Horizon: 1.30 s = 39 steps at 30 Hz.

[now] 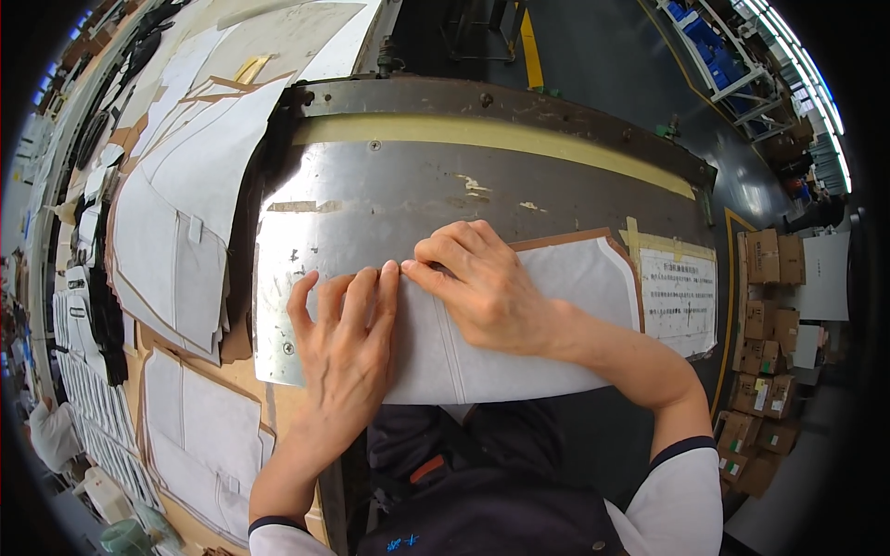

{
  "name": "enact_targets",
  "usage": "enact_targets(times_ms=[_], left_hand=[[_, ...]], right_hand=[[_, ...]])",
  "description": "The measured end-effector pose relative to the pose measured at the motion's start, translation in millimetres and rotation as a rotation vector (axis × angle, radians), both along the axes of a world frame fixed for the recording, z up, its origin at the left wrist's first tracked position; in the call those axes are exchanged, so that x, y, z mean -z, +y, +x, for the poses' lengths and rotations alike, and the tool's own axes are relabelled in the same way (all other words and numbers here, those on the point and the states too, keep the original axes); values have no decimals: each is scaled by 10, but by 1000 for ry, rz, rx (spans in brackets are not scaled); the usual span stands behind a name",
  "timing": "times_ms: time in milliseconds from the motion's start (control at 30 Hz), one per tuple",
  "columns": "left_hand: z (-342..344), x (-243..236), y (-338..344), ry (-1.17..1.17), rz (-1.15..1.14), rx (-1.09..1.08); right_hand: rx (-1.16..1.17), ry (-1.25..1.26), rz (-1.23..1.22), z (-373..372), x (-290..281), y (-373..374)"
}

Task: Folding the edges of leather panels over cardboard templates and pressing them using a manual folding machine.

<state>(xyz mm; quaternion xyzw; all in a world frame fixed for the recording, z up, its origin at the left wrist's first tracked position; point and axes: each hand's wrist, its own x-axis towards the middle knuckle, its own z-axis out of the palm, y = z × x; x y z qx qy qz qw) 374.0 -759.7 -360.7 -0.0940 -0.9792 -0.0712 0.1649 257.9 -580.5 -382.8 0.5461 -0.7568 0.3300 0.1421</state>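
A pale grey-white panel point(528, 361) with a brown edge lies on the metal plate, its near edge reaching over my lap. A double seam line runs down it. My right hand point(487, 292) is bent over the panel's far left corner, thumb and forefinger pinched at the edge. Right beside it, my left hand point(348, 338) arches over the left edge, its forefinger tip meeting the right hand's fingers. The other left fingers are curled, their tips on or just above the metal. What lies between the pinching fingertips is too small to make out.
The metal machine bed point(389, 204) has a yellow strip point(501, 139) along its far side. A taped printed sheet point(680, 292) is at its right end. Stacked panels point(190, 204) and more pale panels point(199, 426) cover the left table. Cardboard boxes point(760, 320) stand at right.
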Motion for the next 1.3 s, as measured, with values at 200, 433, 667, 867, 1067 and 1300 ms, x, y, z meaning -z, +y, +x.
enact_targets(times_ms=[200, 433, 667, 867, 1067, 1300], left_hand=[[17, 17, 49, 9, -2, 1], [47, 123, 21, 117, 107, -8], [-14, 213, 62, 254, 237, -33], [219, 229, -7, 257, 203, -97], [461, 215, -154, 286, 148, -176], [778, 309, 94, 307, 213, -244]], right_hand=[[49, 211, 77, 68, -5, 51], [243, 214, 204, 240, -321, 905], [1076, -516, -272, 2107, 421, 2543], [939, -808, -691, 1699, 903, 1973], [943, -673, -240, 1807, -126, 2061], [700, -145, 219, 109, -1823, 1645]])
